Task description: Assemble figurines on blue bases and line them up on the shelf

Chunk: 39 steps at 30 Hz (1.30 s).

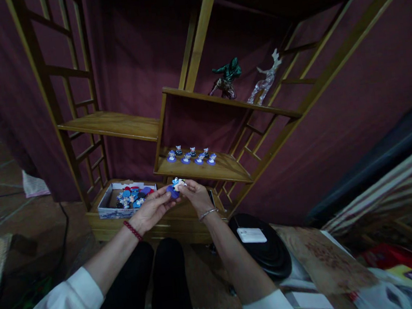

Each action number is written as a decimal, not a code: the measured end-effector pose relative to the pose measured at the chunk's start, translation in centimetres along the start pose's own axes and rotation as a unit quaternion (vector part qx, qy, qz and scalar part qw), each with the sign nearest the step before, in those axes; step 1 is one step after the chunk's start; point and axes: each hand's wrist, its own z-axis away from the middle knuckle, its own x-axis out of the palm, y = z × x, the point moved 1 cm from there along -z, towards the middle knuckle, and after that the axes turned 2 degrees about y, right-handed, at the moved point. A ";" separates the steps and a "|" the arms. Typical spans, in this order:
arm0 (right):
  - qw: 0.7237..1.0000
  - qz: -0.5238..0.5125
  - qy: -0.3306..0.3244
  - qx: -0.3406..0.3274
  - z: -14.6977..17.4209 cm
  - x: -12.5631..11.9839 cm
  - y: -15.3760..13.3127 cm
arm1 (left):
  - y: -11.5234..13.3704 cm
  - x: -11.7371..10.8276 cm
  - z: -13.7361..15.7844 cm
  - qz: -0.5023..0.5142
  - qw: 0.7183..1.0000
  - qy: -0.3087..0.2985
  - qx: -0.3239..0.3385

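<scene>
In front of the shelf, both my hands meet around one small toy figurine (178,182), blue and white on top. My left hand (153,209) pinches its round purple base (173,191) from the left. From the right, the fingers of my right hand (197,197) close on the figurine's body. Whether the base and body are joined is too small to tell. Just beyond, several similar little figurines (186,159) stand in two rows on the wooden shelf (222,168). Left of my hands is an open box (111,213) with a jumble of figurines and coloured discs.
A dark green figure (228,78) and a clear, glass-like statuette (265,81) stand on the upper right shelf (204,96). Low on the right is a round black seat (263,256) with a white phone-like object (251,235) on it. Wooden posts frame the shelving.
</scene>
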 end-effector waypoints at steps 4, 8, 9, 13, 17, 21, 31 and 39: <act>1.000 0.004 -0.002 0.003 0.2 0.1 -0.3 | -0.1 -0.1 -0.1 0.008 1.000 -0.004 0.000; 1.000 -0.015 -0.015 -0.011 0.2 0.1 -0.4 | -0.1 -0.1 0.0 0.015 1.000 -0.003 0.003; 0.999 -0.022 -0.018 -0.017 0.2 0.1 -0.4 | -0.1 -0.1 0.0 0.017 1.000 -0.003 0.003; 0.999 -0.029 -0.026 -0.025 0.1 0.1 -0.2 | -0.1 0.0 0.0 0.022 1.000 -0.002 0.002; 0.999 -0.028 -0.033 -0.028 0.2 0.1 -0.4 | 0.0 0.0 0.1 0.026 1.000 -0.004 0.000; 0.999 -0.018 -0.033 -0.027 0.3 -0.1 -0.9 | 0.0 0.1 0.1 0.031 1.000 -0.003 -0.003; 0.999 0.012 -0.033 -0.006 0.2 -0.4 -1.7 | 0.3 0.4 0.4 0.044 0.999 -0.004 -0.009; 1.000 -0.004 -0.030 -0.006 0.2 -0.2 -2.1 | 0.4 0.6 0.4 0.044 0.999 -0.014 -0.006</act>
